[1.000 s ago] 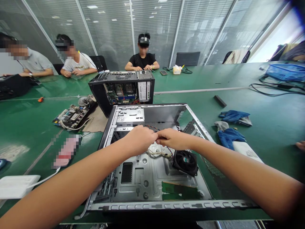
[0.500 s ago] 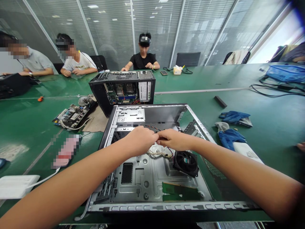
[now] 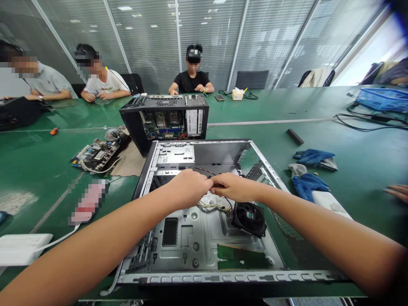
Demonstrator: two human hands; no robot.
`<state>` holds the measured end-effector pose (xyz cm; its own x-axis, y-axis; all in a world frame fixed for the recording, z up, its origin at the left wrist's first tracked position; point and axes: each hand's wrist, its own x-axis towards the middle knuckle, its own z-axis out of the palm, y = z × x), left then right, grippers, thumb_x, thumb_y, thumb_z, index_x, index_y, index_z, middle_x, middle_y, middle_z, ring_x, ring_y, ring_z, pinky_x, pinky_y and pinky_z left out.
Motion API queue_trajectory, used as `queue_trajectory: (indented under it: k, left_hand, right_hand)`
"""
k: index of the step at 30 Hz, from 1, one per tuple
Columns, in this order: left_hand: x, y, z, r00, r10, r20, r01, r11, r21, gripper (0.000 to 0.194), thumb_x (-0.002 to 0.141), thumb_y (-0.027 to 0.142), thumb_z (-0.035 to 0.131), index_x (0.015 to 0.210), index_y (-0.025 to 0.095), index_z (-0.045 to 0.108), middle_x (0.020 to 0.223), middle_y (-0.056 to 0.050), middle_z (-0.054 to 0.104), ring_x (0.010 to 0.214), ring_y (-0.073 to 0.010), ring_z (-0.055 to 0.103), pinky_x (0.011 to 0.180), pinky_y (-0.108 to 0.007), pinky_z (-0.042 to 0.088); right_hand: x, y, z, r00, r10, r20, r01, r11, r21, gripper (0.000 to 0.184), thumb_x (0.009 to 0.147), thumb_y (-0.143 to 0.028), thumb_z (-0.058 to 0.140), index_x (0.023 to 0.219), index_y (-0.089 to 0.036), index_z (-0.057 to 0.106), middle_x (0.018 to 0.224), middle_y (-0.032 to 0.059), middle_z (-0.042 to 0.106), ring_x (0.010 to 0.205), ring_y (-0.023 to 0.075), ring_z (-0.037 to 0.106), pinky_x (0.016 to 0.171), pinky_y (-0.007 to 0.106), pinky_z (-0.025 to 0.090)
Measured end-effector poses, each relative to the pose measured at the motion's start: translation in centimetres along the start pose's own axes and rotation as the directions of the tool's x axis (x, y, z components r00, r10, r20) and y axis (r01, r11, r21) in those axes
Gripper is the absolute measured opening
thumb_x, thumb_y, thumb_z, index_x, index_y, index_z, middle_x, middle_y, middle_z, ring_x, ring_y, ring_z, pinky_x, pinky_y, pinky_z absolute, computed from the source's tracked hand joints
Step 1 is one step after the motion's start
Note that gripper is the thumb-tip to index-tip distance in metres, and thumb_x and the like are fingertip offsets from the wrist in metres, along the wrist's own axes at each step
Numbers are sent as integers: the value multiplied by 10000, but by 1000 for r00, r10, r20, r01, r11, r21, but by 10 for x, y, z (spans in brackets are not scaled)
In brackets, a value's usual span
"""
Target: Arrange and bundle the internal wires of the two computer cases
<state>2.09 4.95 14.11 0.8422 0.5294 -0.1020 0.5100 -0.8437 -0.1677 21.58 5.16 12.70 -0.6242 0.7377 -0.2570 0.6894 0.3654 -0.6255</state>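
An open desktop computer case [image 3: 204, 277] lies flat in front of me, its metal floor facing up. Over its middle, my left hand [image 3: 190, 187] and my right hand [image 3: 234, 187] meet fingertip to fingertip, both closed in a pinch. A thin dark and red fan cable [image 3: 228, 203] runs up to the fingers; its gripped part is hidden. The cable belongs to a black cooling fan [image 3: 249, 217] resting inside the case, below my right hand. Pale twisted wires [image 3: 212, 207] lie under the hands. Green memory modules [image 3: 239, 255] rest on the near part of the case floor.
Behind stands another open computer case [image 3: 164, 104]. To the left are a motherboard [image 3: 98, 151], a pinkish phone [image 3: 91, 199] and a white charger [image 3: 24, 248]. Blue gloves [image 3: 307, 182] lie right, near another person's hand [image 3: 398, 191]. Several people sit across the table.
My hands stay joined in nearly the same spot. At the right edge, another person's hand has come further into view. Across the table, a person's hand has shifted slightly.
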Motion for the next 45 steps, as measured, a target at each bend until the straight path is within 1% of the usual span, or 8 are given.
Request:
queue_trajectory:
  k: [8,21,25,31,39,42,45]
  left_hand:
    - [0,0,-2,1000,3,11,-2,1000,-7,132,857,111,523,945,152,612,791,-75,698,695,-195,640,600,-313,395]
    - [0,-1,0,1000,13,9,-13,1000,-13,82,880,142,536,923,157,604,778,-67,696,664,-182,628,574,-303,369]
    - [0,-1,1,1000,7,2,-7,999,-33,71,897,154,535,918,160,602,787,-68,704,658,-179,628,569,-302,365]
    - [-1,0,-1,1000,-2,17,3,999,-42,83,900,153,527,906,161,609,773,-65,702,637,-171,625,547,-302,351]
    - [-2,-1,-2,1000,-11,21,13,996,-92,76,901,148,528,895,164,602,775,-67,691,637,-185,627,573,-313,381]
    - [-1,-1,-2,999,1,41,2,998,-66,75,869,116,556,909,161,602,781,-66,694,649,-187,631,573,-310,377]
    - [-1,-1,-3,998,15,68,-12,999,-36,144,817,57,580,924,151,599,803,-69,702,685,-196,640,586,-310,371]
  right_hand:
    - [-2,-5,-1,1000,7,5,-7,1000,9,126,887,-243,484,812,-174,558,782,28,604,706,154,475,647,283,356]
    - [-2,-4,0,1000,-4,-1,4,1000,-14,144,897,-258,484,806,-177,559,773,28,604,687,148,471,638,275,352]
    - [-2,-4,-1,1000,-17,-3,17,1000,-20,142,896,-240,481,821,-169,578,790,36,623,692,147,473,647,275,357]
    - [-3,-6,-2,1000,1,1,-1,1000,-22,146,898,-243,484,830,-166,587,799,42,633,697,151,475,649,280,357]
    - [-1,-4,0,1000,6,1,-6,1000,-12,147,896,-255,487,798,-175,562,798,41,626,698,153,480,642,281,354]
    - [-1,-3,0,1000,3,5,-3,1000,-7,150,898,-269,485,795,-180,549,778,31,611,697,153,485,644,281,354]
    - [-1,-1,0,1000,7,4,-7,1000,-1,155,900,-283,483,788,-187,530,762,19,593,699,154,485,647,284,354]
